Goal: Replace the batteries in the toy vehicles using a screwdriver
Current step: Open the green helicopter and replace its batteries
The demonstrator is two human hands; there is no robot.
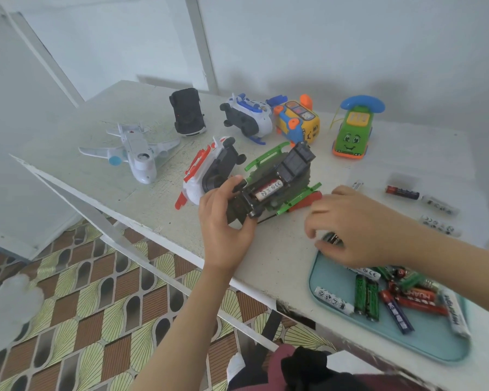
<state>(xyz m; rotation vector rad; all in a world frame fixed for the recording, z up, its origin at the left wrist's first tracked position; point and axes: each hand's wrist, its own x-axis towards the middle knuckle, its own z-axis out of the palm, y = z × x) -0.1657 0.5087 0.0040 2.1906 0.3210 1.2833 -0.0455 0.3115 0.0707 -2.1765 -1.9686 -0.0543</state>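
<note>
I see a scuffed white tabletop (277, 249) set against a pale wall (322, 38). A teal tray (429, 345) rests near its front right edge. Below lies a floor (96, 320) of brown and yellow fan-patterned tiles.

The right grip (356, 227) hides most of a dark battery (334, 238) at the rim of a teal plastic tray (325, 270); the left grip (223, 221) covers one end of the green and black plastic toy vehicle (291, 165).

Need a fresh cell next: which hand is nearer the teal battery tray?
Right. The right hand is over the far left corner of the teal tray, pinching a dark battery there. The left hand grips the upturned green toy, left of the tray and apart from it.
</note>
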